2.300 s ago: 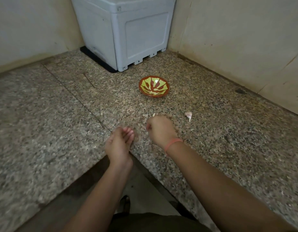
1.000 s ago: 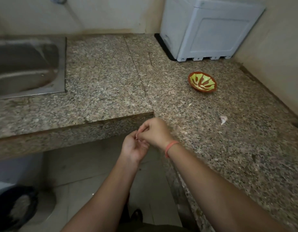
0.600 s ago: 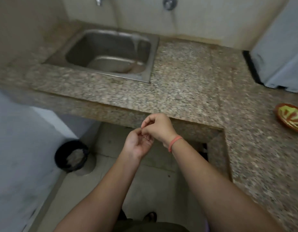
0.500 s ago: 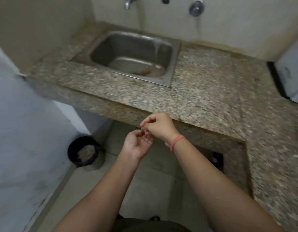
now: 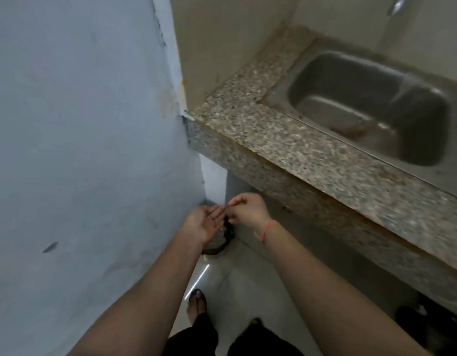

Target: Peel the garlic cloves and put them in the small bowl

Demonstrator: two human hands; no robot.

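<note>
Two hands meet above one black bin [image 5: 223,244], near-left of one steel sink [image 5: 371,111]. The left hand [image 5: 205,223] lies palm-up with its fingers straight. The right hand [image 5: 248,211] pinches at the left fingertips, but whatever it pinches is too small to identify, so the garlic clove's place and long axis cannot be told.

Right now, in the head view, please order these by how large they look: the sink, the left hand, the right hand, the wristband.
1. sink, the largest.
2. left hand and right hand: they look alike, so I do not rank them.
3. wristband, the smallest.
</note>
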